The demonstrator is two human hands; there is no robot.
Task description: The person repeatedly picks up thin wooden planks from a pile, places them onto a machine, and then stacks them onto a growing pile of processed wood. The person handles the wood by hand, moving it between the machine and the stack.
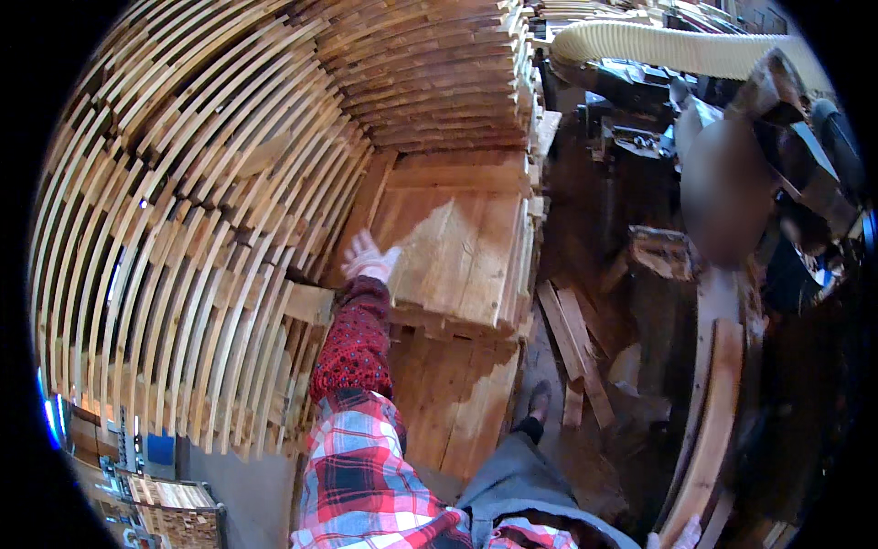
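My left hand (370, 259), in a white glove with a red knit cuff and plaid sleeve, reaches forward with its fingers spread. It rests on the near left edge of a low stack of flat wooden planks (462, 247) and holds nothing. My right hand (684, 534), also gloved, shows only at the bottom edge. It grips the near end of a long wooden board (718, 412) that runs away from me on the right.
Tall stacks of wooden slats (201, 229) fill the left and the back. Another person (732, 210) stands at a dark machine (631, 110) under a beige ribbed hose (677, 46). Scrap boards (572, 343) lie on the floor by my shoe (540, 399).
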